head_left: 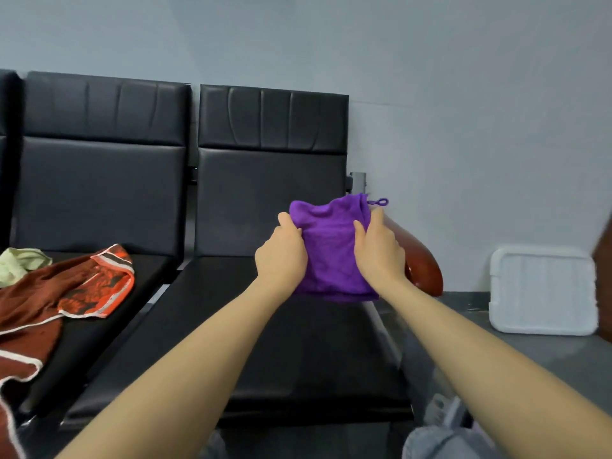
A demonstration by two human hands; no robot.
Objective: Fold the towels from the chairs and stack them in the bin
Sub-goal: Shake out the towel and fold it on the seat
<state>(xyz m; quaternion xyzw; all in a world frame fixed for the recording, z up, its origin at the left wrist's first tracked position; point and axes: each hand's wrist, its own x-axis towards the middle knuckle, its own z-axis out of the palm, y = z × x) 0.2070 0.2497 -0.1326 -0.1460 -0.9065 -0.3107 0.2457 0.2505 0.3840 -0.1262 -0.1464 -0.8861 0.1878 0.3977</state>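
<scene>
The purple towel (331, 250) is folded to a compact rectangle and held in the air above the right-hand chair seat (298, 342), near the red armrest (425, 270). Its hanging loop (379, 202) projects from the upper right corner. The lower edge hangs free just above the seat.

My left hand (281, 253) grips the towel's left edge, fingers curled round the cloth. My right hand (379, 250) grips the right edge the same way, thumb on the near face. Both sets of fingers are closed on the towel; neither hand is free.

Status of this item, as I judge it: folding is done or nearly done. The top edge is still bunched and uneven, so one squaring pass may be needed. Transfer to the bin is not yet done.

The white bin (543, 291) sits on the grey floor to the right of the chairs, well apart from the towel. I can see no towel in it, though its interior is not fully clear from this angle.

Remaining work: on the left-hand chair seat (99, 326) lies an unfolded heap. It contains a brown and orange patterned towel (66, 293) and a pale green towel (20, 263) behind it. Both are crumpled, touching one another, and need folding and stacking. By my estimate, most of the task is left.
</scene>
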